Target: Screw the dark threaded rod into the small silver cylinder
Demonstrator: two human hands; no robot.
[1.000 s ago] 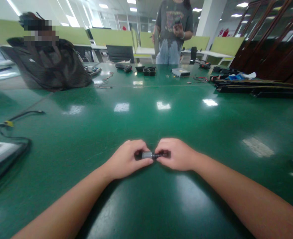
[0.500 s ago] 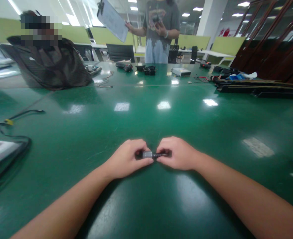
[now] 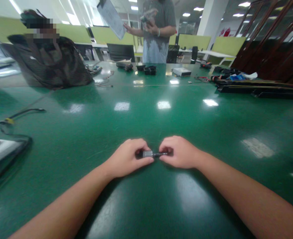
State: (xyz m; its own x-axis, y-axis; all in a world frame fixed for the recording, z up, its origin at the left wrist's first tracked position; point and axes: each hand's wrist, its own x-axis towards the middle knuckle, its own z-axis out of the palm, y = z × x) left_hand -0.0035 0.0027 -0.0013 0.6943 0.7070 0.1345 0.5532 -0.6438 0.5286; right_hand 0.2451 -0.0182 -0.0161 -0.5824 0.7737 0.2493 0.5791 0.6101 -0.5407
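Note:
Between my hands, low over the green table, lies a small cylindrical piece (image 3: 147, 154) with a grey body and a thin dark shaft pointing right. My left hand (image 3: 129, 157) is closed around its grey body, thumb below and fingers above. The left end of the piece is dark and partly hidden in that palm. My right hand (image 3: 178, 152) curls its thumb and fingers around the dark shaft, whose far end disappears inside the grip. Exactly what kind of piece it is cannot be made out.
A cable (image 3: 24, 113) and a flat device (image 3: 2, 152) lie at the left. Across the table (image 3: 146, 122) are a large dark bag (image 3: 54, 66), a white box (image 3: 181, 71) and long black strips (image 3: 258, 88). A person (image 3: 156, 33) holding a clipboard (image 3: 111, 18) stands opposite.
My right hand has shifted slightly to the right, so a little more of the dark shaft shows. My left hand is nearly still. The person opposite has moved a little left.

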